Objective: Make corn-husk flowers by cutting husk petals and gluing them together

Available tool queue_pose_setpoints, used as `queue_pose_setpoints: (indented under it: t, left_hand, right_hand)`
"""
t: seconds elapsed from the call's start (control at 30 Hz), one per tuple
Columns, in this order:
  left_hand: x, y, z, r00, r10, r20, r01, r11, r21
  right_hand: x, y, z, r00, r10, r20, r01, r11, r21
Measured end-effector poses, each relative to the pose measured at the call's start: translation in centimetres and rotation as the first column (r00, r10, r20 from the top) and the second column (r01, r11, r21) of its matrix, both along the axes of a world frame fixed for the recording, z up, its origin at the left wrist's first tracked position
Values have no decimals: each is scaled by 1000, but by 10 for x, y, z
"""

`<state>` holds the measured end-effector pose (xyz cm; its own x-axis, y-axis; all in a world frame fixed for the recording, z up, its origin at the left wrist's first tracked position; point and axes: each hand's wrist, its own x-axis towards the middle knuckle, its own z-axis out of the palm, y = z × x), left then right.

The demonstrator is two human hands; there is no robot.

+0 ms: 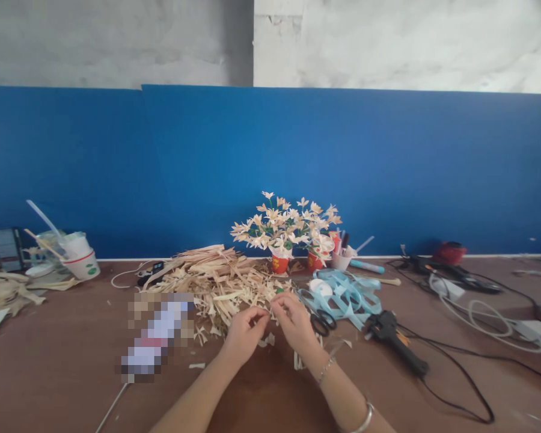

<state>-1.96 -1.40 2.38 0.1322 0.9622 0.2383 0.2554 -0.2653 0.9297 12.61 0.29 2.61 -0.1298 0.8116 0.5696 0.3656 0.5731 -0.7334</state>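
Both my hands meet at the middle of a brown table (72, 373). My left hand (244, 334) is curled, its fingertips pinched against something small and pale that I cannot make out. My right hand (294, 323) is curled too, fingertips touching the same spot. They work at the near edge of a pile of pale straw strips (216, 279). A few loose strips (267, 341) lie just under the hands. Black-handled scissors (322, 323) lie right beside my right hand.
Straw flowers (286, 225) stand in small red cups (279, 263) behind the pile. Light blue ribbon (347, 291) and a black glue gun (394, 340) with its cable lie to the right. A paper cup (83, 258) sits far left. A blue board (388, 168) backs the table.
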Motion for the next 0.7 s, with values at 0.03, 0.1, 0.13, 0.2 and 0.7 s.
queue_pose_setpoints:
  t: [0.03,0.1,0.13,0.2,0.7]
  left_hand:
    - [1,0,0,998,-6,58,8,999,-48]
    - [2,1,0,985,-7,170,32,989,-146]
    - [2,1,0,976,-5,218,47,982,-185]
    - [2,1,0,960,-11,280,75,973,-220]
    - [7,-2,0,936,-10,353,129,940,-316]
  right_hand:
    - [1,0,1,1000,18,-25,-18,1000,-26]
    - [2,0,2,995,71,-71,-77,994,-79]
    - [3,0,3,990,103,-92,-112,989,-101]
    - [3,0,3,979,154,-131,-171,976,-134]
    - [1,5,-7,974,14,-226,-55,983,-174]
